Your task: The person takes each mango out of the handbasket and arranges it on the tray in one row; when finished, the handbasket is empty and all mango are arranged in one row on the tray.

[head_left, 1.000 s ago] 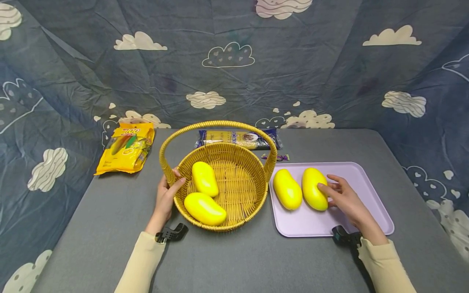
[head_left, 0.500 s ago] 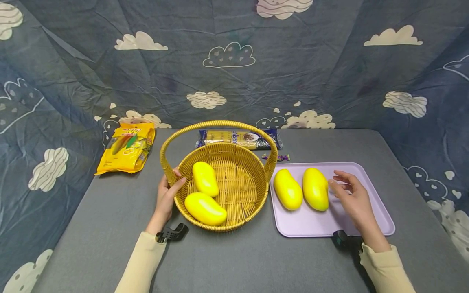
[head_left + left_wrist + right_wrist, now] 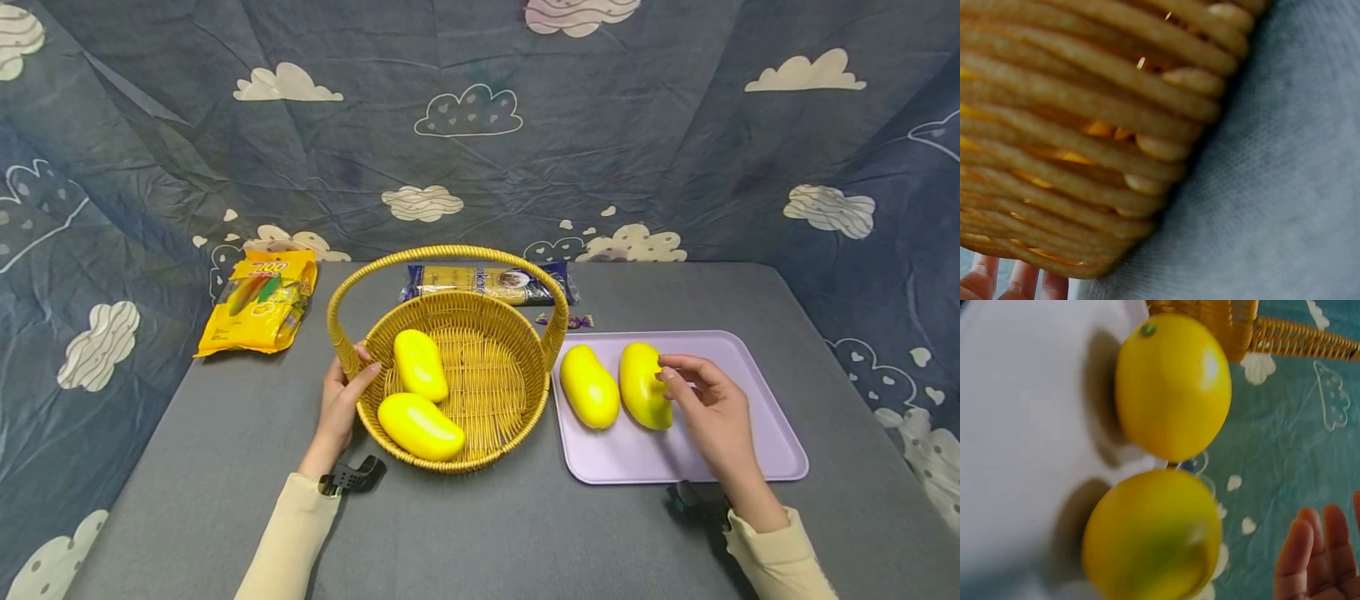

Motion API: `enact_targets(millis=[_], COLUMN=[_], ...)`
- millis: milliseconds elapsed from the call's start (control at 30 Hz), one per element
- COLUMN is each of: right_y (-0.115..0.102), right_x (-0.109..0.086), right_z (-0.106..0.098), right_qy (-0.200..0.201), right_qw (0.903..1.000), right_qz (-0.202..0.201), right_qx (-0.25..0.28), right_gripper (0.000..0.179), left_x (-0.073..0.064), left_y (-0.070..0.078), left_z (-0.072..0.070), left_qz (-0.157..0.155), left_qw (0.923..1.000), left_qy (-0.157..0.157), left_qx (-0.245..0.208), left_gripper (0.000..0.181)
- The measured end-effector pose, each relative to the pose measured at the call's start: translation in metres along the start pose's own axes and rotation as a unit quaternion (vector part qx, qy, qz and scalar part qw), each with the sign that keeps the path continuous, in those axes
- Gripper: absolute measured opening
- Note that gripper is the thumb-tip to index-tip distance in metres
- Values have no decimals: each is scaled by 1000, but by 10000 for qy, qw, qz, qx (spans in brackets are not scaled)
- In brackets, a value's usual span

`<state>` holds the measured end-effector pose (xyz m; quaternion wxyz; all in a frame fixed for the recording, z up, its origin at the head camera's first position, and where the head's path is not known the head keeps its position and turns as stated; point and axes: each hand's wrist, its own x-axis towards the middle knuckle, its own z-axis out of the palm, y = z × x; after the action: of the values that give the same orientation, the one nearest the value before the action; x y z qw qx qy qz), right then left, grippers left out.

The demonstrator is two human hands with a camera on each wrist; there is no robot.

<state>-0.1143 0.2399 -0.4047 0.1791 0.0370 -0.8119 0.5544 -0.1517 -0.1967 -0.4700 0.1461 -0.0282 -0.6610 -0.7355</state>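
My left hand [image 3: 339, 408] holds the left side of a round wicker basket [image 3: 495, 392] at the foot of its handle, thumb over the rim. In the left wrist view the basket's woven wall [image 3: 1079, 112] fills much of the picture, with fingertips [image 3: 1021, 278] beneath it. Two yellow mangoes lie inside, an upper mango [image 3: 420, 367] and a lower mango [image 3: 422, 427]. Two more rest on a lilac tray [image 3: 615, 462]: a left mango [image 3: 588, 387] and a right mango [image 3: 641, 387]. My right hand [image 3: 712, 412] hovers by the right mango, loosely bent fingers apart from it in the right wrist view.
A yellow snack bag [image 3: 258, 304] stands at the back left. Behind the basket lie a blue-and-yellow packet [image 3: 480, 283] and a small purple wrapped candy [image 3: 573, 322]. The basket's handle [image 3: 450, 252] arches high over its opening. A cloud-patterned cloth hangs behind the table.
My right hand first drew back rightward off the right mango, leaving it on the tray, then came back left over its edge. My left hand and the basket have stayed put.
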Motion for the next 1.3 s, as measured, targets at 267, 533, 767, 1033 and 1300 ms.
enact_targets(millis=[267, 533, 767, 1033, 1300], right_y=[-24, -44, -59, -80, -101], right_x=[-2, -3, -1, 8, 22], right_z=[17, 36, 53, 72, 96], right_qy=[-519, -1041, -1413, -2024, -2460], right_qw=[9937, 9818, 9721, 9596, 9428], right_qz=[-899, -1410, -1785, -1946, -2237], right_qx=[427, 737, 574, 167, -220], right_gripper=[23, 28, 33, 36, 30], left_x=[0, 0, 1, 0, 0], left_y=[1, 2, 2, 1, 0], left_z=[0, 1, -1, -1, 0], left_qz=[34, 13, 48, 44, 186], left_qw=[10000, 10000, 10000, 10000, 9998], left_qy=[-22, -48, -32, -14, -48], left_qx=[-5, 49, -3, 4, -56], left_gripper=[25, 25, 24, 24, 24])
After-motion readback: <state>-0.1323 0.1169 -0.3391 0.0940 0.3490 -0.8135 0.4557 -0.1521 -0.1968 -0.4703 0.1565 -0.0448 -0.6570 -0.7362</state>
